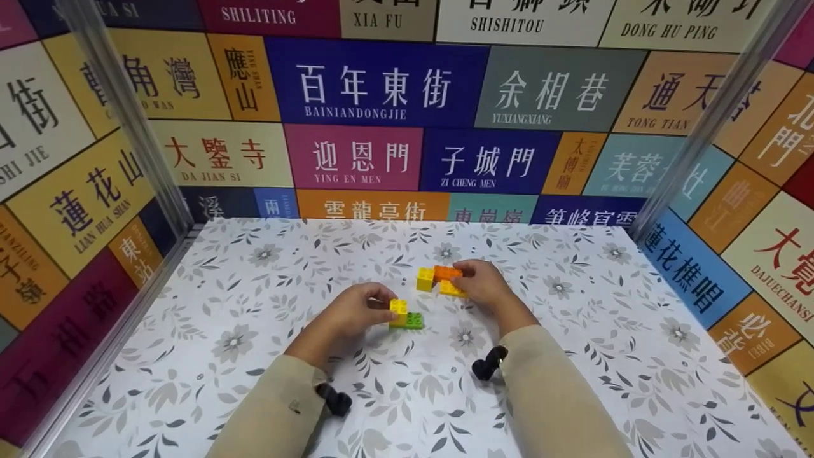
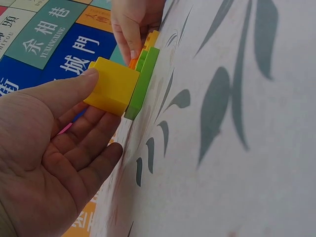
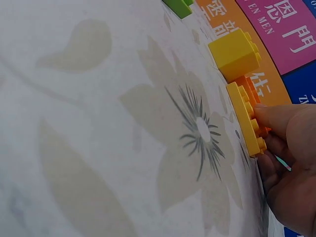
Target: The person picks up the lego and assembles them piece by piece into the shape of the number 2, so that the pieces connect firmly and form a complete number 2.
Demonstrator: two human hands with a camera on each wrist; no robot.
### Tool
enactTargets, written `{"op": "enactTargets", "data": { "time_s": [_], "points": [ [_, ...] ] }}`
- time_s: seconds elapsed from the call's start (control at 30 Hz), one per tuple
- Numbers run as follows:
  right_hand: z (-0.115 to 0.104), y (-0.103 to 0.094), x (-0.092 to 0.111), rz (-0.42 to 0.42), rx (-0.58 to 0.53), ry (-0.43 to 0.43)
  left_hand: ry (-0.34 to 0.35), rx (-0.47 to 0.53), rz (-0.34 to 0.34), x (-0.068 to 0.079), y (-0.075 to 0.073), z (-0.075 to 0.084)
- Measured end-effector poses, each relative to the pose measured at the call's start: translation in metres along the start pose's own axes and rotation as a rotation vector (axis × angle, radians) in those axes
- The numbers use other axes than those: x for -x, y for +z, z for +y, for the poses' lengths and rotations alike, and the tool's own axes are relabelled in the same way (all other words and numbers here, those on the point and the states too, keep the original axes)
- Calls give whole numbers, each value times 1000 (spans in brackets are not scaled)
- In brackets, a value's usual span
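My left hand (image 1: 357,310) pinches a tall yellow block (image 2: 112,86) between thumb and fingers. That block stands at the left end of a low green brick (image 1: 414,320), whose other studs show. Farther back and to the right, my right hand (image 1: 486,284) pinches an orange brick (image 1: 447,272), its thumb on the near side in the right wrist view. In front of the orange brick lies a flat yellow brick (image 3: 243,118), close to my right fingertips. A second tall yellow block (image 1: 425,279) stands at the left end of the orange brick.
The bricks are on a white tabletop (image 1: 559,375) printed with grey leaves and flowers. Panels of coloured signs (image 1: 375,83) rise behind it and at both sides. Dark camera mounts (image 1: 489,364) sit at both sleeve cuffs.
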State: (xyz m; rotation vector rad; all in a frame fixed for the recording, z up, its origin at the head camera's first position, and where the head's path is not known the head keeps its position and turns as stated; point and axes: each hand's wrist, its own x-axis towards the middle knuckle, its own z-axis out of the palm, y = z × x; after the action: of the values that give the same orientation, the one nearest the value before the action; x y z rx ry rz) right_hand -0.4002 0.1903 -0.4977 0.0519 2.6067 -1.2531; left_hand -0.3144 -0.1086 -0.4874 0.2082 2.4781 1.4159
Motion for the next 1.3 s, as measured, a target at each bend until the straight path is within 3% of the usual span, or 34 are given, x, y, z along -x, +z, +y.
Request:
{"op": "enactTargets", "data": {
  "time_s": [0.27,0.63,0.87,1.3],
  "points": [
    [2,-6,3,35,4,-11,-50,15,-20,-1,1,2],
    [-3,-13,9,58,-88,15,-57,-2,-32,-2,1,4],
    [-8,-16,18,72,-70,-74,-27,-8,-16,-1,2,3],
    [-18,-8,42,90,-73,-129,-48,-13,-18,-2,-2,3]
  ]
}}
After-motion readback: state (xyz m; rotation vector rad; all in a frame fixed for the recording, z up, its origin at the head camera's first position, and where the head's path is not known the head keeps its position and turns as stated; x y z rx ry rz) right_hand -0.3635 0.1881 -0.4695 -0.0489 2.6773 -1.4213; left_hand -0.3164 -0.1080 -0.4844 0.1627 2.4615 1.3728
